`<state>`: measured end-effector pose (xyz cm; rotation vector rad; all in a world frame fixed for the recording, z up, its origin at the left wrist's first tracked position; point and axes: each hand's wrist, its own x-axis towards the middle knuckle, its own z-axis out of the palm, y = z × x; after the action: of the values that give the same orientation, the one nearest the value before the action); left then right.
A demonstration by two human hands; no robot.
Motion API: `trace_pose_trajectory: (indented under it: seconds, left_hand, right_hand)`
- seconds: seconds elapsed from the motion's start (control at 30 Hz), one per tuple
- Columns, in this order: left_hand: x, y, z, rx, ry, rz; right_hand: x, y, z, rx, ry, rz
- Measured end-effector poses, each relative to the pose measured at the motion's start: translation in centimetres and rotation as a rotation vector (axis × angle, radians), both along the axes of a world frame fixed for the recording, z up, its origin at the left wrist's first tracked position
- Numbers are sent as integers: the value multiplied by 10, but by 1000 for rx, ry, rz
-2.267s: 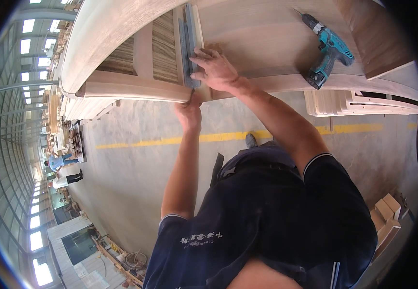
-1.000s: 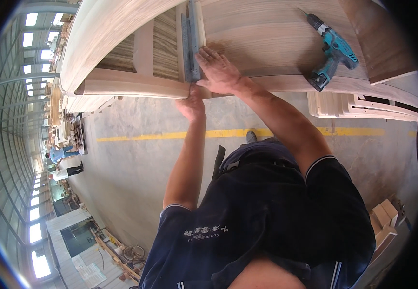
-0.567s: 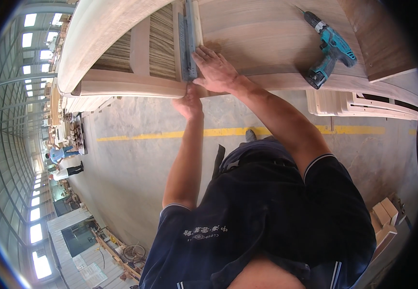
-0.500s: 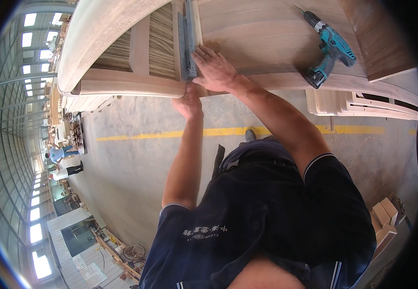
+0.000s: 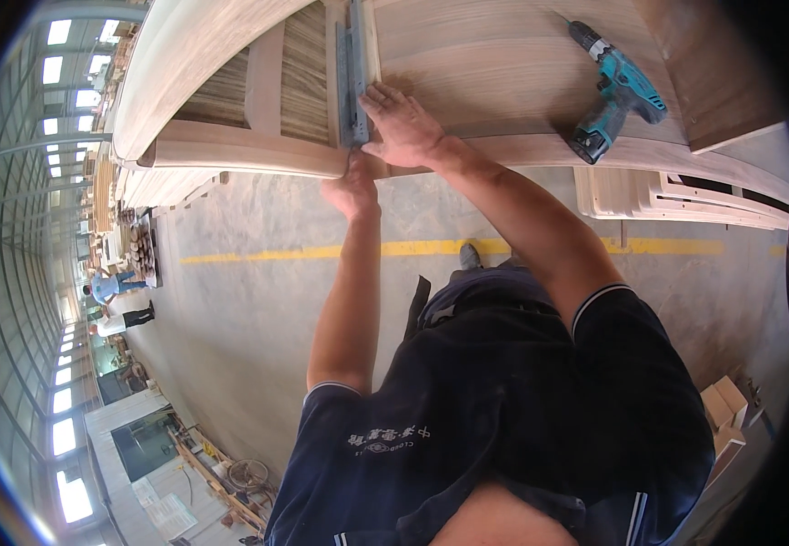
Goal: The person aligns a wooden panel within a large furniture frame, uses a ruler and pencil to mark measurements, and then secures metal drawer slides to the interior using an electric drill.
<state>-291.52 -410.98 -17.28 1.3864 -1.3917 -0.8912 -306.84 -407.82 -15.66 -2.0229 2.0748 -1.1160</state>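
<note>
A long grey metal rail (image 5: 354, 64) lies along a wooden strip on a large wooden furniture frame (image 5: 258, 155). My right hand (image 5: 403, 127) lies flat on the wood beside the rail's near end, fingers spread and touching it. My left hand (image 5: 351, 189) reaches up under the frame's front edge, pinching at the rail's near end; what it holds is hidden. A teal cordless drill (image 5: 614, 91) lies on the wooden panel to the right, well apart from both hands.
Stacked wooden frame parts (image 5: 676, 196) sit low at the right. A yellow line (image 5: 267, 255) crosses the concrete floor. Two people (image 5: 112, 300) work far off at the left among wood stacks. Small cardboard boxes (image 5: 726, 405) stand at the lower right.
My right hand slid a little along the rail's near end and stays pressed there. My left hand stayed under the front edge. The drill has not moved.
</note>
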Motion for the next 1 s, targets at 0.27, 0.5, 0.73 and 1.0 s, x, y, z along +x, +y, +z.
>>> trace_pose_trajectory:
  seconds: [0.27,0.5,0.73,1.0]
  left_hand:
    - [-7,-2,-1,-79,74,-28]
    - [3,-4,-7,-112,91,-29]
    - [-13,6,6,63,284,28]
    - [-11,2,-5,-22,352,-44]
  right_hand:
    - [-9,-19,-24,-267,-112,-7]
    - [-10,-33,20,-22,-367,-107]
    - [-12,-61,54,465,-225,-140]
    - [-1,-51,52,455,-258,-160]
